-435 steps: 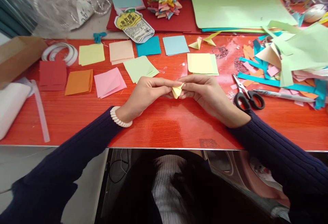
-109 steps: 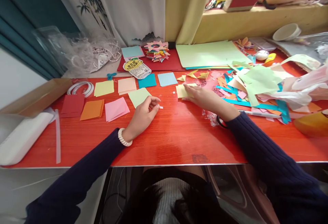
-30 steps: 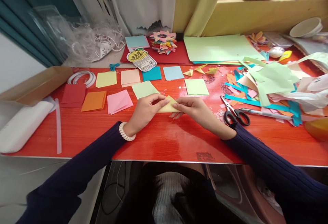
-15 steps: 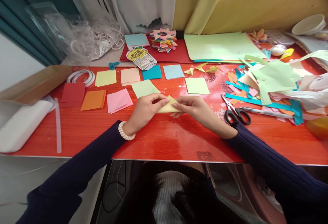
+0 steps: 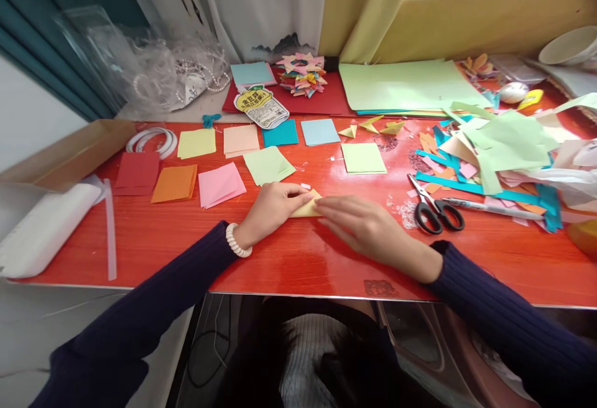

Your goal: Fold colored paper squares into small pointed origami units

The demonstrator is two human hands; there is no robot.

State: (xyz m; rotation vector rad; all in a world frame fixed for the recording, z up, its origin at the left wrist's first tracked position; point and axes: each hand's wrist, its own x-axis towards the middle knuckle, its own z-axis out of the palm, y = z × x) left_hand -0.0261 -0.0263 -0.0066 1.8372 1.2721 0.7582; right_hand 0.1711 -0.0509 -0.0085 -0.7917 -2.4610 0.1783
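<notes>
A small folded yellow paper (image 5: 306, 208) lies on the red table (image 5: 289, 265), its top coming to a point. My left hand (image 5: 272, 209) grips the left side of it, thumb and fingers closed on the paper. Over its right edge my right hand (image 5: 366, 224) lies with fingers stretched out, touching the paper; the underside of this hand is hidden. Just beyond my hands are a light green paper square (image 5: 268, 165) and a pale green stack (image 5: 364, 158). Several small folded yellow pieces (image 5: 370, 124) sit farther back.
Black-handled scissors (image 5: 436, 206) and a pen (image 5: 492, 208) lie to my right, beside a heap of paper scraps (image 5: 508, 140). Pink (image 5: 221, 185), orange (image 5: 174, 183) and red (image 5: 137, 173) paper squares are to the left. A folded-paper ornament (image 5: 302, 75) stands at the back.
The yellow paper has come down onto the table. My right hand has gone from pinching its right end to lying stretched over it; my left hand still holds it, slightly lower.
</notes>
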